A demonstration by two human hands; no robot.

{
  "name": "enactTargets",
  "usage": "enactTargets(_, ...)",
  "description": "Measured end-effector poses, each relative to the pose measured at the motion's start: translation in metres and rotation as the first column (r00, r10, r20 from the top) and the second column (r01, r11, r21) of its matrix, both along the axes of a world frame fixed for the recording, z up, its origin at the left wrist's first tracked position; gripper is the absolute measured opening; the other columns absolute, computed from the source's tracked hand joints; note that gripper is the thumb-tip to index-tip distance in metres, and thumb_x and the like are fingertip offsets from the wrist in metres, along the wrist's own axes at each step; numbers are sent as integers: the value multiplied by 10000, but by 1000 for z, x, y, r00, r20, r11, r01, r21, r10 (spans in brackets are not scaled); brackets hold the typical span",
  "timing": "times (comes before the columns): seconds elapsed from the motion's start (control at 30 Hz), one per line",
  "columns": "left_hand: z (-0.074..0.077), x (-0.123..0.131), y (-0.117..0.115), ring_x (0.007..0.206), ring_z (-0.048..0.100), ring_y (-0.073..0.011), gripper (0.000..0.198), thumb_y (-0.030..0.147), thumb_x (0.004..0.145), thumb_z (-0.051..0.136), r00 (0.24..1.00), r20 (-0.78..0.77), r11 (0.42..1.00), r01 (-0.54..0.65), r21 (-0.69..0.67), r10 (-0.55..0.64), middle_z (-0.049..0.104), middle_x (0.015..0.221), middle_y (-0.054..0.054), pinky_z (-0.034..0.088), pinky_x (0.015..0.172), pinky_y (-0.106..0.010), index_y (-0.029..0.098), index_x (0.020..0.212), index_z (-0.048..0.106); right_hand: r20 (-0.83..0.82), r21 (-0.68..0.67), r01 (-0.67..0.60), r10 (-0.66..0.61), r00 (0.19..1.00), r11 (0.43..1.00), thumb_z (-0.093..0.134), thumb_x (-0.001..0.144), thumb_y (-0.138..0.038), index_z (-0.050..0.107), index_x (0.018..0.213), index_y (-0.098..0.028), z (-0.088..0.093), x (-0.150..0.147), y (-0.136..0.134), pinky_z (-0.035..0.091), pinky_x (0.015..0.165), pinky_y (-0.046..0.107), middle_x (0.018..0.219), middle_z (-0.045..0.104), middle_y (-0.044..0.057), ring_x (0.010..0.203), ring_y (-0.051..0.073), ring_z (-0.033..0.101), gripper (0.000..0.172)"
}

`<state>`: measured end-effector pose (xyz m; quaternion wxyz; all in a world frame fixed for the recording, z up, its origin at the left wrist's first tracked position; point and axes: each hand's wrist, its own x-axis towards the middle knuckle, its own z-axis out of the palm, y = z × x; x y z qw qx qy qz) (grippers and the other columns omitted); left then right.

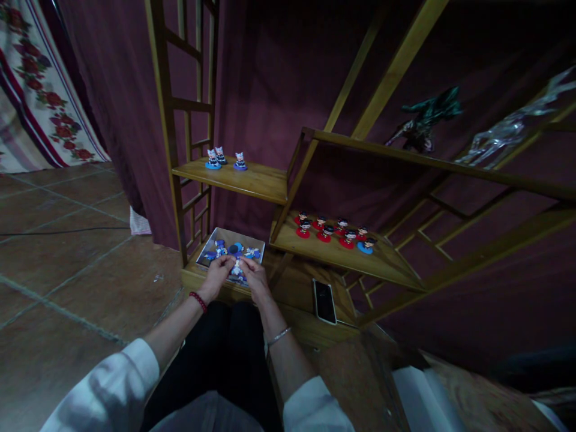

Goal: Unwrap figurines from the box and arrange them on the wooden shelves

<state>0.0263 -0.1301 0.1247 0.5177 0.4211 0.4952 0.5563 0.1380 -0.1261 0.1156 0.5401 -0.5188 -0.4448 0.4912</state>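
My left hand [219, 273] and my right hand [254, 275] meet over a shallow cardboard box [225, 235] on the bottom ledge of a wooden shelf unit. Both hands have their fingers pinched on one small blue-and-white figurine [237, 266] at the box's near edge. Several more blue figurines [220, 247] lie inside the box. Three white figurines on blue bases [220, 158] stand on the upper left shelf. Several figurines on red bases [335, 229] stand in rows on the lower right shelf, with one on a blue base [366, 245] at the end.
A black phone [324, 301] lies flat on the bottom ledge to the right of my hands. A dark green figure [427, 117] and a clear glassy figure [508, 129] stand on the top right shelf. Maroon curtain hangs behind; tiled floor [67, 252] spreads left.
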Motion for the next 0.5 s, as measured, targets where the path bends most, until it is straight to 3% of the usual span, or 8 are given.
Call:
enactTargets(0.33, 0, -2, 3, 478, 422, -64, 335, 400, 585, 678, 996, 86, 1000, -6, -19, 7, 527, 559, 26, 323, 467, -197, 108, 743, 634, 1, 30, -83, 83, 997, 996, 673, 619, -386, 685, 977, -205, -2, 5, 2, 514, 766, 315, 974, 694, 34, 875, 192, 631, 401)
enactTargets(0.5, -3, -2, 5, 526, 499, -80, 333, 294, 537, 722, 990, 144, 998, 10, -62, -1, 608, 667, -16, 389, 529, -218, 102, 800, 655, -20, 28, -36, 37, 999, 999, 665, 628, -389, 678, 985, -189, -5, 5, 5, 512, 782, 331, 979, 693, 44, 889, 203, 631, 410)
